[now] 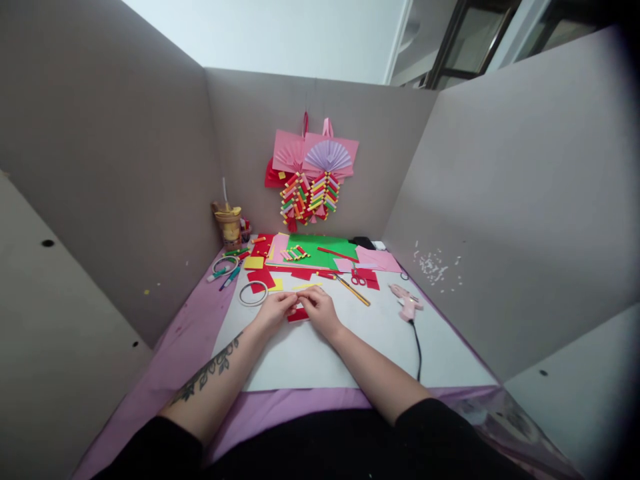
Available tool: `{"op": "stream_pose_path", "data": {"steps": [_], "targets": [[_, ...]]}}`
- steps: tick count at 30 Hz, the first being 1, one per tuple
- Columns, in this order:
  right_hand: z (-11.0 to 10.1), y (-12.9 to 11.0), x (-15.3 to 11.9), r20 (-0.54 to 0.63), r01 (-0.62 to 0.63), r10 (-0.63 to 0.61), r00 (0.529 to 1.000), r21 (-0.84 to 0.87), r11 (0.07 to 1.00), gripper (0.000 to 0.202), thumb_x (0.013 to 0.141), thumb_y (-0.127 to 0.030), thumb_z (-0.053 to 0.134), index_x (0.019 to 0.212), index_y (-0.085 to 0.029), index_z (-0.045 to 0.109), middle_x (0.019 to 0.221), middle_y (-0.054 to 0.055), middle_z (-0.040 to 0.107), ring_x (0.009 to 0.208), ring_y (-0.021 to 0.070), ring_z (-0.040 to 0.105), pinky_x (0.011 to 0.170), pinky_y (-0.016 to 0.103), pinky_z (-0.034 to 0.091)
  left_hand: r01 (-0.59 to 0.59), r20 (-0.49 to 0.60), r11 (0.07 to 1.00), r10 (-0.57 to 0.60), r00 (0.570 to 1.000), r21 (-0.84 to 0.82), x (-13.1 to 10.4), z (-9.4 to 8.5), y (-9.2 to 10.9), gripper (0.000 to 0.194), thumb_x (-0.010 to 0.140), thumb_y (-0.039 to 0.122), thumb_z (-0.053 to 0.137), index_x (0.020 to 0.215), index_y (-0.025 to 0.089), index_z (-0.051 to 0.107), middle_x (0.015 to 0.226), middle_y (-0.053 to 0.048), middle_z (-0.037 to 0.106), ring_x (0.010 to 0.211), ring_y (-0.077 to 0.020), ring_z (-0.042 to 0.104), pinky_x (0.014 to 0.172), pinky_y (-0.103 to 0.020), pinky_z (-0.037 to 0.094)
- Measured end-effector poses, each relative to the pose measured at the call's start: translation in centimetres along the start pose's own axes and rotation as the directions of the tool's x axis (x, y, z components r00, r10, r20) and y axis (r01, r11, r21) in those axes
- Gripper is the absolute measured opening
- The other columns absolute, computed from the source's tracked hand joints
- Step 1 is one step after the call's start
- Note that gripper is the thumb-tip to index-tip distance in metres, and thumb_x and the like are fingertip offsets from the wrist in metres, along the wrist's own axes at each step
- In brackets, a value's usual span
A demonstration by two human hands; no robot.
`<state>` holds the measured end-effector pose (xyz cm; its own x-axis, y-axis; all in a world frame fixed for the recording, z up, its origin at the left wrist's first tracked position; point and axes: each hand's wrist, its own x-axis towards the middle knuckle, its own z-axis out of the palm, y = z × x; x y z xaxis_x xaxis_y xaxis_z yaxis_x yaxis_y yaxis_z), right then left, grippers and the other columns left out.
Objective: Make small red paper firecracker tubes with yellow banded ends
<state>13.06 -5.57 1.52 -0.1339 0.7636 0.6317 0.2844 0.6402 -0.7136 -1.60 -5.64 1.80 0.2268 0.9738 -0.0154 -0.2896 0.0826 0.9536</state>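
Note:
My left hand (pixel 281 308) and my right hand (pixel 320 310) meet over the white board, fingertips pinched together. Whatever lies between them is too small and too covered by the fingers to make out. Just below the fingertips is a red paper piece (pixel 299 315), partly hidden by my right hand. A roll of tape (pixel 253 293) lies beside my left hand. Beyond my fingers are a thin yellow strip (pixel 307 286) and a yellow paper square (pixel 276 285). A yellow pencil (pixel 356 293) rests to the right of my right hand.
Red-handled scissors (pixel 358 277) lie among red and pink papers. A pink glue gun (pixel 409 305) with a black cord stands at the right. Several small paper rolls (pixel 295 253) sit on green paper (pixel 325 248). Paper fan decorations (pixel 328 157) hang on the back panel.

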Motion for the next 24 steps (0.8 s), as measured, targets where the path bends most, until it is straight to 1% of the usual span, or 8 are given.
{"op": "stream_pose_path", "data": {"steps": [4, 7, 10, 14, 18, 24], "targets": [[0.1, 0.1, -0.2, 0.043, 0.087, -0.084, 0.996, -0.062, 0.994, 0.024, 0.083, -0.017, 0.05, 0.098, -0.023, 0.069, 0.085, 0.005, 0.061, 0.079, 0.0156, 0.058, 0.073, 0.03, 0.049, 0.015, -0.061, 0.999, -0.017, 0.998, -0.034, 0.2, 0.1, -0.1, 0.025, 0.063, 0.033, 0.071, 0.064, 0.012, 0.058, 0.056, 0.003, 0.05, 0.051, -0.0064, 0.043, 0.051, -0.019, 0.034], [0.1, 0.0, -0.3, 0.06, 0.094, -0.089, 0.994, -0.083, 0.992, 0.026, 0.084, -0.017, 0.05, 0.101, -0.023, 0.068, 0.087, 0.006, 0.061, 0.08, 0.0159, 0.058, 0.074, 0.03, 0.049, 0.023, -0.087, 0.999, -0.026, 0.996, -0.039, 0.3, 0.2, -0.1, 0.025, 0.064, 0.034, 0.069, 0.065, 0.012, 0.057, 0.057, 0.003, 0.051, 0.051, -0.0066, 0.044, 0.051, -0.019, 0.034], [0.1, -0.1, -0.2, 0.022, 0.026, -0.025, 0.999, -0.052, 0.998, 0.025, 0.083, -0.019, 0.052, 0.1, -0.023, 0.069, 0.085, 0.005, 0.061, 0.079, 0.016, 0.058, 0.073, 0.03, 0.049, -0.002, -0.086, 1.0, 0.0, 0.996, -0.028, 0.1, 0.4, 0.2, 0.024, 0.064, 0.033, 0.069, 0.063, 0.013, 0.056, 0.056, 0.003, 0.05, 0.051, -0.0069, 0.043, 0.05, -0.02, 0.034], [-0.1, -0.1, 0.2, -0.018, -0.106, 0.108, 0.994, 0.063, 0.992, 0.021, 0.08, -0.022, 0.055, 0.094, -0.023, 0.071, 0.084, 0.005, 0.062, 0.077, 0.0156, 0.058, 0.069, 0.029, 0.049, -0.023, -0.063, 1.0, 0.023, 0.998, 0.005, -0.2, 0.6, 0.8, 0.027, 0.062, 0.036, 0.072, 0.065, 0.012, 0.06, 0.059, 0.002, 0.053, 0.052, -0.0075, 0.043, 0.05, -0.02, 0.033], [-0.4, 0.1, 0.5, 0.003, -0.187, 0.189, 0.982, 0.164, 0.969, 0.021, 0.079, -0.025, 0.056, 0.092, -0.022, 0.071, 0.086, 0.005, 0.063, 0.081, 0.0164, 0.059, 0.072, 0.03, 0.049, -0.027, -0.046, 0.999, 0.029, 0.999, 0.03, -0.3, 0.8, 1.0, 0.034, 0.059, 0.042, 0.075, 0.067, 0.011, 0.063, 0.061, 0.0, 0.055, 0.053, -0.0078, 0.042, 0.051, -0.021, 0.033], [-0.3, 0.8, 0.6, 0.07, -0.24, 0.23, 0.971, 0.273, 0.931, 0.022, 0.078, -0.025, 0.055, 0.092, -0.021, 0.071, 0.091, 0.006, 0.065, 0.088, 0.0177, 0.06, 0.084, 0.033, 0.046, -0.042, -0.052, 0.998, 0.044, 0.998, 0.046, -0.2, 0.6, 0.8, 0.035, 0.06, 0.043, 0.074, 0.068, 0.011, 0.066, 0.058, 0.001, 0.055, 0.052, -0.0078, 0.042, 0.052, -0.022, 0.032]]}}
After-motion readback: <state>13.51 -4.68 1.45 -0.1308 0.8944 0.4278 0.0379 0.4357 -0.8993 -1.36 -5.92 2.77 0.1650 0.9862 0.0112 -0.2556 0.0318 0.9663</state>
